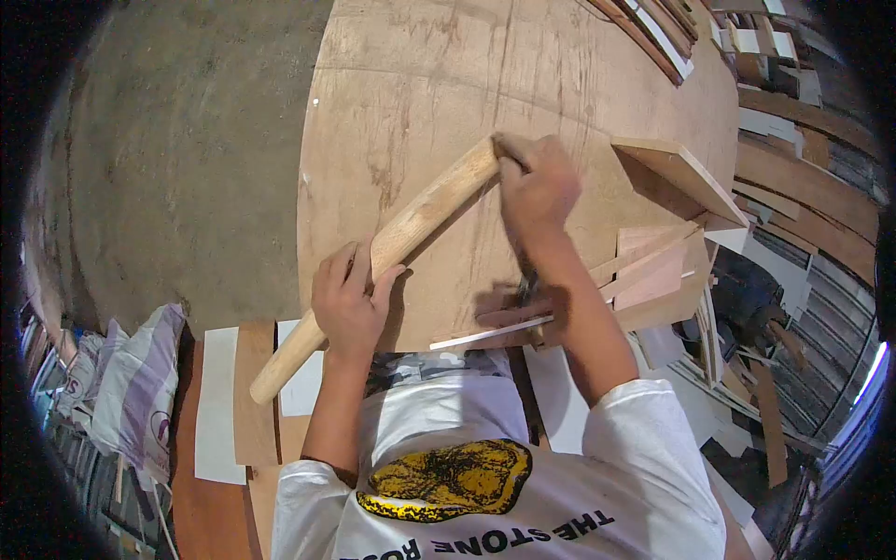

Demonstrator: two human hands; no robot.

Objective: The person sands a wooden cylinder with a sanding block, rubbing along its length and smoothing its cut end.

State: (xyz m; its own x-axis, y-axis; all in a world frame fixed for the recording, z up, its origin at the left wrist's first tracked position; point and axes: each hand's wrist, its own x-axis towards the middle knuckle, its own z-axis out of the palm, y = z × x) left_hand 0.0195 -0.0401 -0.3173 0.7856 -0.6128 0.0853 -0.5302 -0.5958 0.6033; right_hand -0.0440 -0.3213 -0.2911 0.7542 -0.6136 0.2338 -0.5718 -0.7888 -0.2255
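A long rounded wooden pole (425, 217) lies slanted over the plywood table (439, 112), its lower left end sticking out past the table's edge. My left hand (350, 294) is wrapped over the pole near its lower part, the thumb on the right side. At the upper right end of the pole is my right hand (541, 182), its fingers closed at the tip. Whether a small thing sits between those fingers cannot be made out. Below my right forearm, a dark object and a thin white-edged strip (490, 334) lie near the table's front edge.
An upright board (686, 173) and several thin wood pieces (653, 271) stand at the table's right. Long strips (653, 37) lie at the top right. White sacks (140, 392) are at the lower left. Scrap boards (803, 187) are stacked beyond the table's right edge.
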